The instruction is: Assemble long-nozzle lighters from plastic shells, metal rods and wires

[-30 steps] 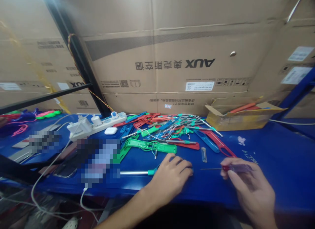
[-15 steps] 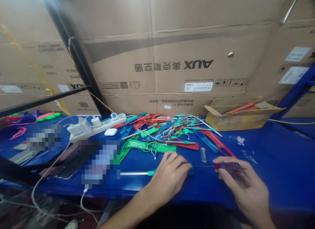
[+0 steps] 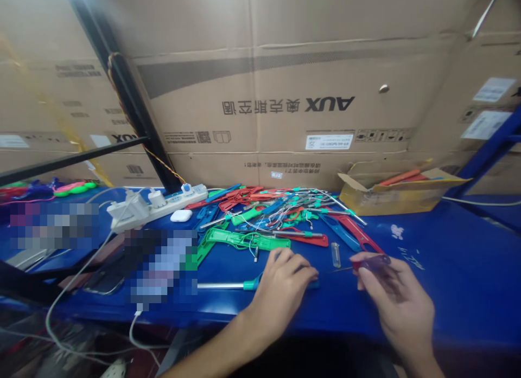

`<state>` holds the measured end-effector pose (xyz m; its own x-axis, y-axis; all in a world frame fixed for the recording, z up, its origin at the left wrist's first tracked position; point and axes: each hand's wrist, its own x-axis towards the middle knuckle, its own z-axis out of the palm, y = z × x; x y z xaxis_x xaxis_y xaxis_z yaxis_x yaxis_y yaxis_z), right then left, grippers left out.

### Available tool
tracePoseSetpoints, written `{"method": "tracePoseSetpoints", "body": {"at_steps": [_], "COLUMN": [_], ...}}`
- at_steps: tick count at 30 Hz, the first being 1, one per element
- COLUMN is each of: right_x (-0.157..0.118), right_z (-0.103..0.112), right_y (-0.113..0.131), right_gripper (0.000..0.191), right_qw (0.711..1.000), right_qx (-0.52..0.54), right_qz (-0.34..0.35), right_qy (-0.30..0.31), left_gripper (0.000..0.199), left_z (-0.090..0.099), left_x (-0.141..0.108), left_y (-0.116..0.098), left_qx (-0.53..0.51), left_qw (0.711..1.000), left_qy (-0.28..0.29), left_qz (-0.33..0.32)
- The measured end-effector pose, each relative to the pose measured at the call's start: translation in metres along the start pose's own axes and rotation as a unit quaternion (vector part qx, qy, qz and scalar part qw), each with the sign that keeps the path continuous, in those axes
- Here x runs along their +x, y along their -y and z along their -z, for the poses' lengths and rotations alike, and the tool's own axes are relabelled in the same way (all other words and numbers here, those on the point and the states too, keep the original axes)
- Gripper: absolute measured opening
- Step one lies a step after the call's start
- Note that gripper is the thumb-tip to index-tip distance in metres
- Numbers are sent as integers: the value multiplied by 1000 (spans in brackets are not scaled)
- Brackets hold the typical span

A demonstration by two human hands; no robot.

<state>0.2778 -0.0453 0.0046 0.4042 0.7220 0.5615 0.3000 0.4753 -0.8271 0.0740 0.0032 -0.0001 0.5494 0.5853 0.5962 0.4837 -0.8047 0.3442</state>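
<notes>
My left hand [image 3: 285,283] is closed over a blue long-neck lighter [image 3: 254,283] lying along the front of the blue tabletop. Its metal tube [image 3: 220,286] with a teal collar points left, and its blue end just shows past my fingertips. In my right hand [image 3: 401,296] is a screwdriver [image 3: 371,263] with a see-through red and purple handle. Its thin shaft points left toward the blue end; whether the tip touches anything, I cannot tell. A small clear piece [image 3: 335,255] lies on the table between and behind my hands.
Behind my hands spreads a heap of lighter parts [image 3: 268,212] in green, red and blue. An open cardboard box [image 3: 391,199] stands at the back right. To the left are a power strip [image 3: 171,202], a white earphone case [image 3: 181,216], phones and loose cables.
My right hand has drawn slightly left with the screwdriver, whose shaft now slants a little upward toward the handle. The left hand keeps its hold on the lighter.
</notes>
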Motion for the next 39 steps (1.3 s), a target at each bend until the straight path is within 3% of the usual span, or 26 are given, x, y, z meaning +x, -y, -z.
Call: {"method": "tracePoseSetpoints", "body": {"at_steps": [10,17,39], "right_x": [-2,-2,-4], "right_z": [-1,0,3], "right_y": [-2,-2,-8], "right_gripper": [14,14,13], "right_qw": [1000,1000,999], "right_qx": [-2,-10,1], "right_qz": [1,0,26], "right_qy": [0,2,19], "left_gripper": [12,13,4], "left_z": [-5,-8,-9], "left_x": [2,5,0], "left_y": [1,-2,-1], "left_qx": [65,48,-109], "left_qw": [997,995,990], "left_qy": [38,85,23], "left_qz": [-3,-2,88]}}
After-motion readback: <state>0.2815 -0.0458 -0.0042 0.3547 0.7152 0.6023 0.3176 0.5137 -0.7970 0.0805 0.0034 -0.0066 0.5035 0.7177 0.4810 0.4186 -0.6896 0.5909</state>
